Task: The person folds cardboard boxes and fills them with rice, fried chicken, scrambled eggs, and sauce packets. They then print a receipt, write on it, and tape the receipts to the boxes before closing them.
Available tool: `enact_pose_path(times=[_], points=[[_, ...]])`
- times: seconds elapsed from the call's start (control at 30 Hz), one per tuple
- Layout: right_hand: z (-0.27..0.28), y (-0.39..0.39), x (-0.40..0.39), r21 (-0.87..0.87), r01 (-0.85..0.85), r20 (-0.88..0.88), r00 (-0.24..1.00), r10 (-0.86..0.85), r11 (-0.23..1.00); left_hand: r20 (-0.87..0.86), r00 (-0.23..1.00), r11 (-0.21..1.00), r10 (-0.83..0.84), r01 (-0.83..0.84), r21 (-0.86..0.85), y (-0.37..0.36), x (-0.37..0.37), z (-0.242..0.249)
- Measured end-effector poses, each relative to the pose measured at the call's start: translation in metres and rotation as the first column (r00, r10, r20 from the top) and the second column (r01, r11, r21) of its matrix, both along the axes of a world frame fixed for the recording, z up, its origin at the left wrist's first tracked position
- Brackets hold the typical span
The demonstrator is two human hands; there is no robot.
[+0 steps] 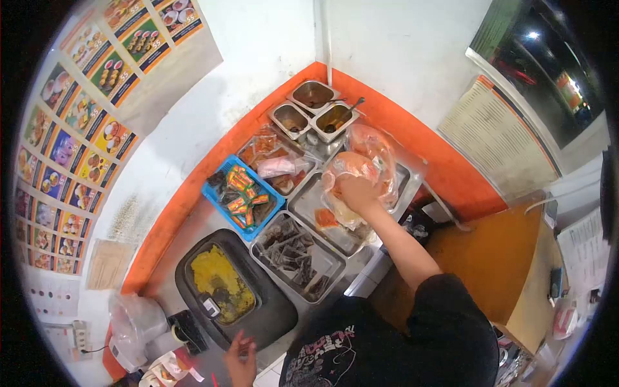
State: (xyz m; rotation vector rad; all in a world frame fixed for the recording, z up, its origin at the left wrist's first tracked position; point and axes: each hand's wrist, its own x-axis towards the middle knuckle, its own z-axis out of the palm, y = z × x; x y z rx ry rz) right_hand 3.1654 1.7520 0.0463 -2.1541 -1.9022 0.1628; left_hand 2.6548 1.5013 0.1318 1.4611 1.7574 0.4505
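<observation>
My right hand (358, 193) reaches to a clear plastic bag (353, 166) with reddish-orange contents. Its fingers are hidden against or inside the bag, so their grip does not show. The bag lies over a metal tray (308, 205), where a small orange-red packet (327, 218) also rests. Low in the view, my left hand (241, 362) hangs near the front edge of a black container (274, 316). Its fingers are apart and nothing shows in them. That container holds crumbly yellow food (216, 274) with a small pale scoop or label on it.
A blue basket (216, 195) holds green-and-orange sachets. Dark packets fill another metal tray (288, 248). Several steel tubs, one a sauce tub (334, 121) with a ladle, stand in the corner. A wooden box or counter (496, 258) is at right; a clear plastic tub (137, 322) at lower left.
</observation>
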Motion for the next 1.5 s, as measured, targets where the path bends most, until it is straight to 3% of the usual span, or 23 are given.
enact_pose_path(times=[0.03, 0.17, 0.37, 0.57, 0.63, 0.67, 0.73, 0.93, 1.07, 1.13, 1.27, 1.37, 1.43, 1.47, 1.5], points=[[-0.019, 0.009, 0.005, 0.022, -0.086, 0.043, 0.995, 0.085, 0.996, -0.003, 1.0, 1.0, 0.006, -0.006, -0.004, -0.001, 0.004, -0.002], [-0.037, 0.024, 0.011, -0.047, -0.163, 0.038, 0.986, 0.165, 0.985, 0.079, 0.997, 1.0, 0.025, -0.024, -0.009, -0.003, 0.014, -0.015], [-0.037, 0.022, 0.021, -0.05, -0.037, 0.012, 0.999, 0.037, 0.998, 0.068, 0.996, 0.998, 0.057, -0.059, 0.031, -0.001, 0.022, -0.018], [-0.037, 0.021, 0.031, -0.011, -0.25, -0.047, 0.967, 0.25, 0.968, 0.063, 0.992, 0.994, 0.112, -0.11, -0.026, 0.005, 0.037, -0.009], [-0.052, 0.035, 0.046, -0.193, -0.314, 0.115, 0.934, 0.339, 0.93, 0.055, 0.994, 0.996, 0.089, -0.087, -0.034, 0.005, 0.036, -0.013], [-0.046, 0.037, 0.046, -0.191, -0.316, 0.115, 0.933, 0.341, 0.929, 0.066, 0.994, 0.995, 0.09, -0.088, -0.037, 0.004, 0.032, -0.017], [-0.023, 0.036, 0.045, -0.184, -0.223, 0.174, 0.951, 0.255, 0.957, 0.078, 0.993, 0.995, 0.093, -0.09, -0.04, 0.004, 0.032, -0.018], [-0.047, 0.051, 0.062, -0.103, -0.052, 0.284, 0.955, 0.08, 0.993, 0.128, 0.988, 0.997, 0.082, -0.083, 0.006, 0.005, 0.031, -0.022], [-0.05, 0.056, 0.062, 0.044, -0.104, 0.459, 0.886, 0.072, 0.994, 0.116, 0.987, 0.994, 0.111, -0.108, -0.032, 0.005, 0.032, -0.019], [-0.039, 0.066, 0.059, -0.279, -0.001, 0.347, 0.932, 0.102, 0.96, 0.123, 0.986, 0.993, 0.113, -0.11, -0.033, 0.006, 0.033, -0.02], [-0.026, 0.061, 0.044, -0.275, 0.02, 0.31, 0.948, 0.069, 0.961, 0.135, 0.986, 0.995, 0.099, -0.096, -0.026, 0.006, 0.028, -0.031], [-0.036, 0.057, 0.04, -0.118, -0.079, 0.349, 0.93, 0.116, 0.99, 0.148, 0.984, 0.995, 0.097, -0.094, -0.029, 0.006, 0.028, -0.033], [-0.06, 0.06, 0.039, 0.151, -0.08, 0.477, 0.879, -0.002, 0.985, 0.151, 0.984, 0.995, 0.095, -0.093, -0.022, 0.007, 0.027, -0.032], [-0.065, 0.062, 0.046, 0.155, -0.083, 0.479, 0.878, -0.002, 0.984, 0.142, 0.986, 0.996, 0.088, -0.087, -0.013, 0.007, 0.026, -0.031], [-0.068, 0.063, 0.061, 0.22, -0.168, 0.277, 0.955, 0.104, 0.961, 0.133, 0.987, 0.996, 0.085, -0.085, -0.006, 0.007, 0.026, -0.031]])
